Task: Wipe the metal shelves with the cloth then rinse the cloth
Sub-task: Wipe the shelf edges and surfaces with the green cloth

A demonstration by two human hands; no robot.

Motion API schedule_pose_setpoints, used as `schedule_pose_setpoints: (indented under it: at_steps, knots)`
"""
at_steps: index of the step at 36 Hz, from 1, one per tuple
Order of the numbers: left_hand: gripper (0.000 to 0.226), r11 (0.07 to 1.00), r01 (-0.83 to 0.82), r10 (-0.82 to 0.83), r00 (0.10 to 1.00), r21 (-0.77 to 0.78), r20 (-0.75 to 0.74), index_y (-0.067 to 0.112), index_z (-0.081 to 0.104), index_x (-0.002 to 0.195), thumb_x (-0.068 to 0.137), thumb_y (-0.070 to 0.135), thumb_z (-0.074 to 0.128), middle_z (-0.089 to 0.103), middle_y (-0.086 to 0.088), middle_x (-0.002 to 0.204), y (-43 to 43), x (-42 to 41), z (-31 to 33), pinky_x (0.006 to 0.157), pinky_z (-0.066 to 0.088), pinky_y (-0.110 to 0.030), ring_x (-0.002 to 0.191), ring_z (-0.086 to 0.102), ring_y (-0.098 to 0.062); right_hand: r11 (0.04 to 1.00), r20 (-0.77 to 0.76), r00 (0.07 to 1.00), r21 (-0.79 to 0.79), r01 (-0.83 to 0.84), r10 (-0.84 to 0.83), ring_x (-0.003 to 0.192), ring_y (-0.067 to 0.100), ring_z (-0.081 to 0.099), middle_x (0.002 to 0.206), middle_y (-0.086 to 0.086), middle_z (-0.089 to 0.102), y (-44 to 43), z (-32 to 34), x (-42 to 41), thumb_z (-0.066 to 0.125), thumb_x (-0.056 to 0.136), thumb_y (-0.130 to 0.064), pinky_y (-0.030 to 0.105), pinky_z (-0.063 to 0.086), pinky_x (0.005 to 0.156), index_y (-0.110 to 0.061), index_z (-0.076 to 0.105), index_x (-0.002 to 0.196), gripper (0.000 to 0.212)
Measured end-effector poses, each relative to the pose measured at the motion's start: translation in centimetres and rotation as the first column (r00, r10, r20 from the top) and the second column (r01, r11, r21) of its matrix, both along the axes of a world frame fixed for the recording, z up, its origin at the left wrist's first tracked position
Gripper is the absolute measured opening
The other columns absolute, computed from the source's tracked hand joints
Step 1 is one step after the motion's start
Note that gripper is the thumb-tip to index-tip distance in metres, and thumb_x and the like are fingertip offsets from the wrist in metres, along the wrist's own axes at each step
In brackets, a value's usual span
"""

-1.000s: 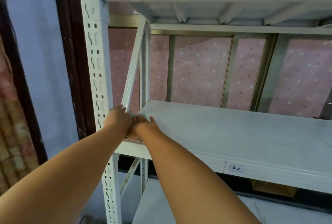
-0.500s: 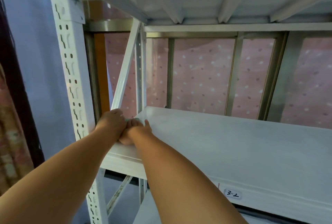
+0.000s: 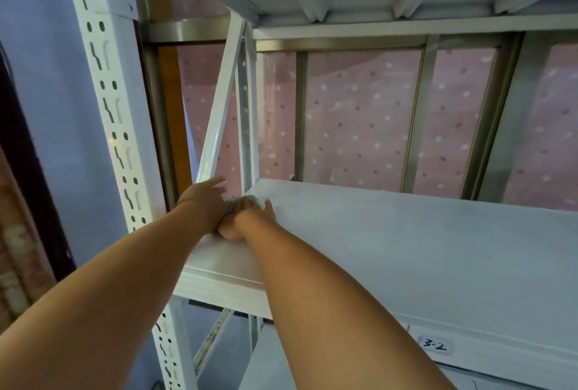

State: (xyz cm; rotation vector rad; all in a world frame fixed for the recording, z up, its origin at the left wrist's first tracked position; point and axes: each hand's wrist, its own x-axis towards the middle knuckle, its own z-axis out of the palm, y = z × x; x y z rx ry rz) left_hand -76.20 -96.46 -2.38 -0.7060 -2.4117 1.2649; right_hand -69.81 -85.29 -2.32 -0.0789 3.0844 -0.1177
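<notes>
Over the last second both hands have slid farther back along the shelf [image 3: 406,249] toward its rear left corner. The left hand [image 3: 205,202], earlier curled beside the right, now has its fingers spread toward the foot of the diagonal brace [image 3: 219,114]. A bit of greenish cloth [image 3: 233,203] now shows between it and the right hand [image 3: 250,222].

Both hands press a cloth [image 3: 233,203] on the white shelf [image 3: 406,252]. The left hand [image 3: 205,202] touches the right hand [image 3: 250,222] near the diagonal brace [image 3: 220,108].
</notes>
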Motion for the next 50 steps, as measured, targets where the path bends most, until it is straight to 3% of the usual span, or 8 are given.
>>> schedule_pose_setpoints:
  at_steps: [8, 15, 19, 26, 32, 37, 43, 50]
  knots:
    - [0.058, 0.998, 0.070, -0.070, 0.995, 0.003, 0.069, 0.033, 0.031, 0.152, 0.098, 0.035, 0.052, 0.030, -0.001, 0.160, 0.0, 0.8, 0.4, 0.123, 0.008, -0.048, 0.152, 0.010, -0.023, 1.000, 0.047, 0.999, 0.010, 0.017, -0.018, 0.152, 0.026, -0.006, 0.166, 0.005, 0.002, 0.1, -0.2, 0.1, 0.019, 0.097, -0.065, 0.058, -0.013, 0.116, -0.024, 0.003, 0.159, 0.076]
    - [0.030, 0.942, 0.072, -0.130, 0.979, 0.327, 0.157, 0.024, 0.057, 0.125, 0.095, 0.030, 0.058, 0.064, -0.002, 0.120, 1.5, 3.0, 0.5, 0.099, 0.050, -0.037, 0.113, 0.059, -0.020, 0.999, 0.047, 0.998, -0.008, 0.045, -0.045, 0.152, 0.022, -0.010, 0.166, 0.003, -0.002, 1.4, -0.4, 1.0, 0.025, 0.098, -0.062, 0.055, -0.015, 0.116, -0.025, -0.003, 0.158, 0.076]
    - [0.038, 0.793, 0.155, -0.312, 0.934, 0.589, 0.173, 0.032, 0.050, 0.137, 0.100, 0.032, 0.052, 0.052, 0.001, 0.143, 2.4, 4.3, -0.1, 0.105, 0.044, -0.036, 0.124, 0.055, -0.020, 0.998, 0.033, 0.999, 0.042, 0.038, -0.039, 0.152, 0.023, -0.010, 0.166, 0.003, -0.001, 2.0, -1.1, 1.0, 0.025, 0.097, -0.064, 0.056, -0.016, 0.115, -0.026, -0.002, 0.158, 0.078]
    - [0.026, 0.330, -0.290, -0.316, 0.863, 0.898, 0.394, 0.020, 0.070, 0.114, 0.101, 0.032, 0.051, 0.070, -0.003, 0.112, 2.5, 4.8, -0.3, 0.095, 0.046, -0.032, 0.106, 0.063, -0.025, 0.999, 0.103, 0.995, 0.041, 0.011, -0.015, 0.150, 0.021, -0.019, 0.165, 0.000, -0.014, 3.1, -0.7, 0.5, 0.016, 0.099, -0.056, 0.058, -0.018, 0.114, -0.029, -0.009, 0.157, 0.068]
    - [0.037, 0.240, -0.385, -0.372, 0.811, 0.891, 0.450, 0.034, 0.062, 0.121, 0.104, 0.047, 0.032, 0.061, 0.006, 0.117, 3.3, 5.9, -0.5, 0.093, 0.036, -0.026, 0.101, 0.057, -0.013, 0.998, 0.082, 0.996, 0.057, 0.011, -0.016, 0.150, 0.021, -0.020, 0.165, 0.002, -0.016, 3.4, -0.8, 0.7, 0.020, 0.101, -0.051, 0.055, -0.019, 0.115, -0.023, -0.011, 0.157, 0.071]
    - [0.039, 0.232, -0.492, -0.355, 0.760, 0.839, 0.544, 0.026, 0.058, 0.126, 0.107, 0.039, 0.027, 0.062, 0.000, 0.126, 3.8, 6.1, 0.2, 0.102, 0.040, -0.032, 0.113, 0.057, -0.021, 0.998, 0.089, 0.996, 0.055, 0.008, -0.013, 0.150, 0.019, -0.020, 0.164, 0.000, -0.018, 3.9, -0.8, 0.8, 0.021, 0.101, -0.049, 0.054, -0.019, 0.115, -0.023, -0.012, 0.156, 0.069]
    - [0.035, 0.554, -0.410, -0.133, 0.816, 0.725, 0.563, 0.019, 0.045, 0.140, 0.106, 0.021, 0.041, 0.053, -0.004, 0.141, 4.8, 5.6, 1.0, 0.105, 0.036, -0.030, 0.124, 0.053, -0.022, 0.999, 0.083, 0.997, 0.051, -0.001, -0.003, 0.150, 0.018, -0.020, 0.164, -0.001, -0.017, 4.4, -1.0, 0.7, 0.019, 0.100, -0.052, 0.054, -0.018, 0.114, -0.024, -0.012, 0.157, 0.070]
    - [0.033, 0.612, -0.359, -0.116, 0.841, 0.705, 0.529, 0.015, 0.052, 0.135, 0.104, 0.020, 0.045, 0.054, -0.005, 0.139, 4.6, 5.7, 0.8, 0.105, 0.036, -0.030, 0.125, 0.052, -0.021, 0.998, 0.076, 0.997, 0.068, -0.017, 0.012, 0.150, 0.019, -0.018, 0.165, -0.001, -0.015, 4.6, -1.0, 0.9, 0.018, 0.102, -0.047, 0.054, -0.016, 0.116, -0.024, -0.011, 0.157, 0.066]
